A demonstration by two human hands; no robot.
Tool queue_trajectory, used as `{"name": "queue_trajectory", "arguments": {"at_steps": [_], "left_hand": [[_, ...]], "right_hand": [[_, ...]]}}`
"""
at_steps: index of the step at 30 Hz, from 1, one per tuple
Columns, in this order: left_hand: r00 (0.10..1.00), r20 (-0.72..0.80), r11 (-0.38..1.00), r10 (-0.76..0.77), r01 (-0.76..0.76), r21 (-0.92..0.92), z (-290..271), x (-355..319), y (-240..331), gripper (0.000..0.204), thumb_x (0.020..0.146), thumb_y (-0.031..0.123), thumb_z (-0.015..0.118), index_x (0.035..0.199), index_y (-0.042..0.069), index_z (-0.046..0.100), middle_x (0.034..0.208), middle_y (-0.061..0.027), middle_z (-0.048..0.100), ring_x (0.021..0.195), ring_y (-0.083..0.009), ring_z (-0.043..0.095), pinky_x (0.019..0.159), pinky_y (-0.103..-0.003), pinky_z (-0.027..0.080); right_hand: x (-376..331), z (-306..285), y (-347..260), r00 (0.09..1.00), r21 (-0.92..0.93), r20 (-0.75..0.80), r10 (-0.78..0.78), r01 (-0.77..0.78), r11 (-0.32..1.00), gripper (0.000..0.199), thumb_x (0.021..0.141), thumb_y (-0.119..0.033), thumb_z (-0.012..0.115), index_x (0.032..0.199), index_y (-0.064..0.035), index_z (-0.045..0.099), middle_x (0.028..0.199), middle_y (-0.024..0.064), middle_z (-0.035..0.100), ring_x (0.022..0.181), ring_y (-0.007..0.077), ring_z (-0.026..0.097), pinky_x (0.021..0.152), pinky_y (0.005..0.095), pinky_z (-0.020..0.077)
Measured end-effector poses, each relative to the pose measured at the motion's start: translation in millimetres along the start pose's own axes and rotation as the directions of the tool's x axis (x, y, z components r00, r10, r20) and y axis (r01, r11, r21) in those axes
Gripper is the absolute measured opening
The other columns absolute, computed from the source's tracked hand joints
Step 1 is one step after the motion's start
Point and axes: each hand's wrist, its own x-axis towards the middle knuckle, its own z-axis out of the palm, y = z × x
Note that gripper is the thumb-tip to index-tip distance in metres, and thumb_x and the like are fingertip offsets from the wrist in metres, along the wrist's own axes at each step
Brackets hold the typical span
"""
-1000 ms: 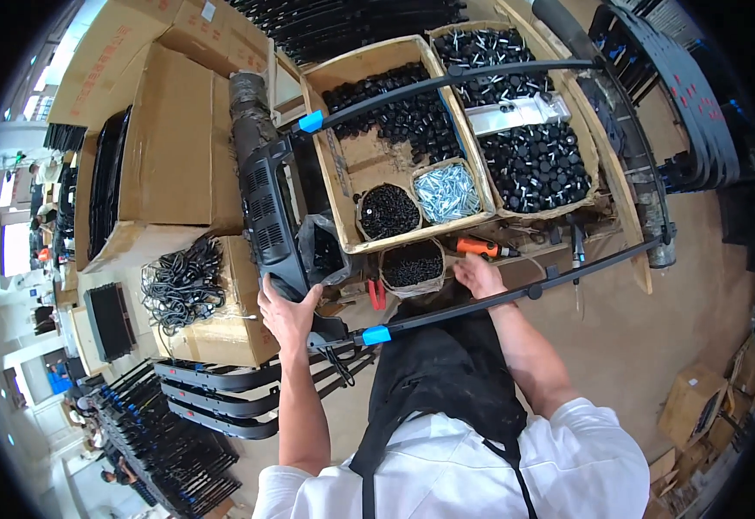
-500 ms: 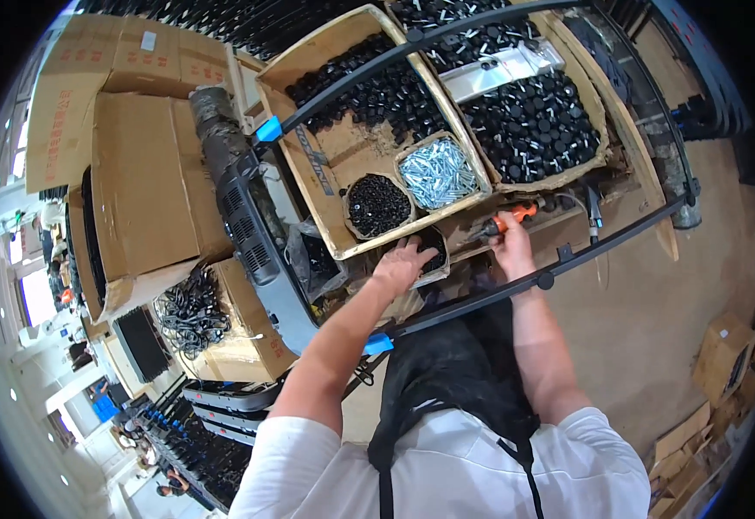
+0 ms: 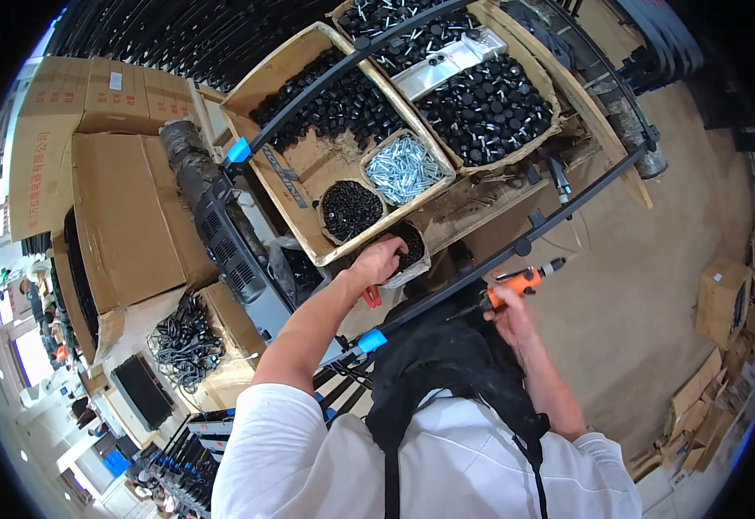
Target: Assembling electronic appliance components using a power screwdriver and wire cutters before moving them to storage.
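Observation:
My right hand [image 3: 514, 322] is closed around an orange and black electric screwdriver [image 3: 516, 287], held on the near side of a black metal frame [image 3: 446, 304]. The thin bit points left, across my dark apron. My left hand [image 3: 379, 261] reaches over that frame into a small carton [image 3: 415, 270] of black small parts. Its fingers are curled together at the carton's inside edge, and the tips are partly hidden. Just beyond stand a round carton of black screws [image 3: 351, 210] and a carton of silver screws [image 3: 404, 169], both inside a wooden tray [image 3: 306, 186].
Black round caps [image 3: 336, 102] fill the tray's far part. Another box [image 3: 485, 111] holds black knobs with metal studs. Blue tape [image 3: 371, 340] marks the frame, which crosses between me and the trays. Large cardboard boxes [image 3: 126, 216] and a cable bundle [image 3: 189, 342] stand at left.
My right hand has drawn the screwdriver back from beside the tray to my side of the frame. My left hand's spread fingers have curled together in the small carton. The view has shifted.

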Motion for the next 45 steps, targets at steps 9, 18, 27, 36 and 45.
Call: {"name": "queue_trajectory", "arguments": {"at_steps": [9, 18, 27, 36, 45], "left_hand": [[0.876, 0.143, 0.633, -0.461, 0.437, -0.639, 9.5, 14.7, -5.0, 0.030, 0.107, 0.034, 0.057, 0.122, 0.009, 0.065, 0.093, -0.0044, 0.063, 0.077, -0.0162, 0.059, 0.070, -0.031, 0.050], [0.892, 0.323, 0.156, -0.317, 0.385, -0.910, -11.4, -1.4, 10.4, 0.021, 0.112, 0.026, 0.055, 0.119, 0.008, 0.064, 0.096, -0.0010, 0.060, 0.081, -0.0138, 0.057, 0.069, -0.030, 0.049], [0.953, 0.246, -0.191, -0.175, 0.212, -0.958, -49.5, -46.3, 55.9, 0.026, 0.111, 0.034, 0.058, 0.110, 0.009, 0.063, 0.100, -0.0040, 0.066, 0.085, -0.0170, 0.061, 0.073, -0.031, 0.051], [0.879, -0.118, -0.274, -0.463, -0.268, -0.924, -68.4, -91.8, 128.0, 0.029, 0.109, 0.035, 0.063, 0.121, 0.009, 0.072, 0.090, 0.0017, 0.068, 0.078, -0.0124, 0.063, 0.066, -0.027, 0.049], [0.709, -0.253, -0.326, -0.659, -0.572, -0.752, -38.0, -109.7, 157.3, 0.035, 0.116, 0.029, 0.045, 0.132, 0.003, 0.062, 0.118, -0.0135, 0.075, 0.089, -0.0206, 0.073, 0.073, -0.032, 0.058]], "right_hand": [[-94.5, 35.5, -29.7, 0.935, -0.198, 0.079, -0.347, 0.356, 0.913, 0.062, 0.088, -0.010, 0.077, 0.144, -0.0047, 0.052, 0.128, 0.0163, 0.067, 0.107, 0.0240, 0.068, 0.081, 0.0414, 0.0659], [-147.9, 95.5, -92.5, 0.704, -0.381, 0.397, -0.588, 0.710, 0.592, 0.060, 0.089, -0.009, 0.078, 0.142, -0.0020, 0.050, 0.128, 0.0172, 0.067, 0.112, 0.0269, 0.068, 0.095, 0.0431, 0.0600], [-134.7, 142.4, -132.9, 0.511, -0.461, 0.648, -0.565, 0.853, 0.244, 0.062, 0.081, -0.001, 0.082, 0.137, 0.0000, 0.056, 0.124, 0.0185, 0.075, 0.112, 0.0254, 0.072, 0.103, 0.0400, 0.0564], [-70.9, 199.6, -133.4, 0.449, -0.307, 0.796, -0.406, 0.877, 0.369, 0.053, 0.088, -0.003, 0.081, 0.134, -0.0012, 0.054, 0.127, 0.0191, 0.071, 0.118, 0.0258, 0.069, 0.105, 0.0413, 0.0552], [-32.6, 254.5, -128.3, 0.404, -0.284, 0.898, -0.172, 0.834, 0.473, 0.054, 0.091, -0.006, 0.081, 0.137, 0.0001, 0.052, 0.128, 0.0189, 0.071, 0.117, 0.0244, 0.069, 0.105, 0.0405, 0.0546]]}}
